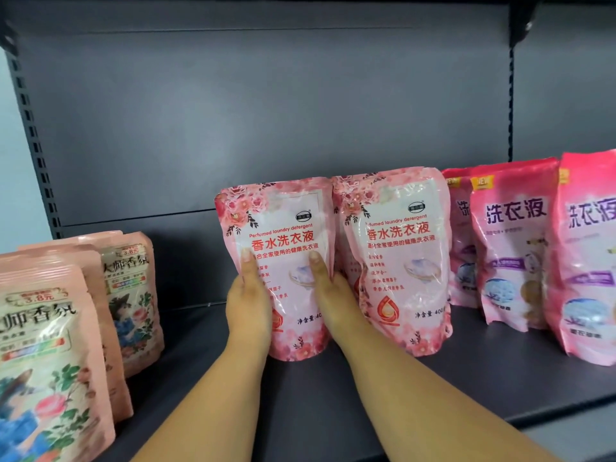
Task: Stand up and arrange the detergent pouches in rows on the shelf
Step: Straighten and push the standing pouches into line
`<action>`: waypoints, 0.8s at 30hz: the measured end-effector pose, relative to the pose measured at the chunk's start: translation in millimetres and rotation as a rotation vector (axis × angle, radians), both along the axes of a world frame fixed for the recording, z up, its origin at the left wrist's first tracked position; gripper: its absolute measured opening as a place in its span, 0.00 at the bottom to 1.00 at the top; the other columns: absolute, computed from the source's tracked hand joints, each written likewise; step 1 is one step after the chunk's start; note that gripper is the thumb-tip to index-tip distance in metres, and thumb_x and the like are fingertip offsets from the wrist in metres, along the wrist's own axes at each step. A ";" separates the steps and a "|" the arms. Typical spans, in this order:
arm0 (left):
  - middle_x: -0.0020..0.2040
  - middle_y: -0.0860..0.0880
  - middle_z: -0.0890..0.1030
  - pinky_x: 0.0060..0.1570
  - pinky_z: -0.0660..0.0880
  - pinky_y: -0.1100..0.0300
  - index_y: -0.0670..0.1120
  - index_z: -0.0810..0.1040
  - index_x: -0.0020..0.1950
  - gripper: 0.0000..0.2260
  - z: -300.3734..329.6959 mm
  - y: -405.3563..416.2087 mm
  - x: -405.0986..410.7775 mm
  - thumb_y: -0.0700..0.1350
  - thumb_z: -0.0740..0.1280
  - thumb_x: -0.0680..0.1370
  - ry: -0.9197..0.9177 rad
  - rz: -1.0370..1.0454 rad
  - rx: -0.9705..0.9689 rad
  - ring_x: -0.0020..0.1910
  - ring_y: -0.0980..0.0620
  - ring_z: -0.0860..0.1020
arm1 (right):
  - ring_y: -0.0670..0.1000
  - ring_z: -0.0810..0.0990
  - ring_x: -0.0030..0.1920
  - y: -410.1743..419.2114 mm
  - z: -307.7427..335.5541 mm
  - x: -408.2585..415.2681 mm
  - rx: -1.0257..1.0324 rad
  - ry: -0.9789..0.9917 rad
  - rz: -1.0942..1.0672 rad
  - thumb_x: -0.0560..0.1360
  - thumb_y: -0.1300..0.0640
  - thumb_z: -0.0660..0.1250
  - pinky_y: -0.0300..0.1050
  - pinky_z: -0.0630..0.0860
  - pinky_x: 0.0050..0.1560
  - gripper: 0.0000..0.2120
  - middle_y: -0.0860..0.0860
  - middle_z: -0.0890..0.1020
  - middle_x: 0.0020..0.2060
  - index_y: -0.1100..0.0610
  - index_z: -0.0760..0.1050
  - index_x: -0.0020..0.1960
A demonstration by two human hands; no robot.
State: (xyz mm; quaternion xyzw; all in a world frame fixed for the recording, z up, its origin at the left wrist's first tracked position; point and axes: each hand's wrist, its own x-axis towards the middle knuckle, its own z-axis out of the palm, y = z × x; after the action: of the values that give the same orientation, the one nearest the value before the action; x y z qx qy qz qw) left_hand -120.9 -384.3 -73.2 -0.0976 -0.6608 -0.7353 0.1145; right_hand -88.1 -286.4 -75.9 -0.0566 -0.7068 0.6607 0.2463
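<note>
The rose pouch (283, 261) stands upright on the shelf (333, 395), long axis vertical, front toward me, marked "Perfumed laundry detergent". My left hand (248, 305) and right hand (328, 295) grasp its sides, thumbs on the front. A matching pouch (400, 258) stands touching its right side; peach pouches (50, 355) marked "3.8元" stand well left.

Pale-pink rose-printed pouches (276, 261) (red lettering); deeper pink pouches (513, 248), purple characters; peach floral pouches (50, 355); dark-grey shelf (300, 401)

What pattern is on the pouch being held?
Pink roses around a white panel with red lettering on the held pouch, head view.
</note>
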 end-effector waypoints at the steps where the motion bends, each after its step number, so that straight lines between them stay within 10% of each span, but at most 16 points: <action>1: 0.46 0.49 0.83 0.57 0.75 0.48 0.53 0.78 0.42 0.24 1.8 0.1 -0.1 0.68 0.50 0.75 0.003 0.006 -0.012 0.48 0.47 0.81 | 0.48 0.74 0.58 1.1 0.6 0.1 0.003 0.012 0.001 0.75 0.36 0.53 0.38 0.64 0.57 0.27 0.49 0.78 0.58 0.54 0.73 0.63; 7: 0.45 0.48 0.82 0.54 0.75 0.52 0.50 0.77 0.43 0.24 3.2 -3.7 9.7 0.64 0.48 0.78 0.024 -0.004 -0.132 0.48 0.47 0.79 | 0.56 0.73 0.61 -3.1 -10.5 12.4 0.244 -0.201 -0.104 0.75 0.33 0.48 0.44 0.65 0.58 0.35 0.57 0.74 0.63 0.60 0.67 0.67; 11: 0.57 0.46 0.80 0.62 0.71 0.48 0.47 0.75 0.63 0.22 -8.3 -14.2 23.6 0.58 0.50 0.80 0.011 -0.099 -0.362 0.56 0.44 0.78 | 0.60 0.73 0.61 -4.3 -12.1 32.2 0.574 -0.263 -0.187 0.80 0.43 0.48 0.47 0.67 0.57 0.27 0.61 0.74 0.61 0.64 0.66 0.65; 15: 0.58 0.52 0.79 0.61 0.69 0.58 0.47 0.75 0.60 0.14 -10.6 -42.1 54.3 0.50 0.58 0.79 0.045 -0.129 -0.644 0.58 0.50 0.77 | 0.59 0.74 0.60 -1.1 -19.4 60.0 0.927 -0.335 -0.145 0.81 0.50 0.51 0.47 0.69 0.56 0.20 0.59 0.76 0.60 0.62 0.67 0.66; 19: 0.59 0.55 0.74 0.51 0.61 0.72 0.49 0.72 0.66 0.15 14.5 -74.9 100.3 0.48 0.60 0.79 0.293 0.025 -0.817 0.57 0.57 0.72 | 0.56 0.75 0.39 -5.8 -10.4 77.5 1.040 -0.178 -0.053 0.79 0.50 0.54 0.44 0.69 0.40 0.19 0.53 0.76 0.33 0.58 0.72 0.35; 24: 0.59 0.51 0.75 0.50 0.60 0.79 0.47 0.79 0.55 0.10 58.0 -127.8 128.7 0.47 0.64 0.76 0.744 0.408 -0.852 0.54 0.57 0.71 | 0.55 0.73 0.36 -46.3 32.7 72.7 0.986 0.056 0.003 0.79 0.45 0.56 0.45 0.66 0.36 0.23 0.54 0.74 0.30 0.58 0.67 0.31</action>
State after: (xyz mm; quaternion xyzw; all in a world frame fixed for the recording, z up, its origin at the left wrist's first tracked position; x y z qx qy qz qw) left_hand 7.8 -512.0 -15.2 -0.2568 -0.8183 -0.2852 0.4278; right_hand -15.4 -332.7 -43.2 0.0856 -0.9285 0.2494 0.2616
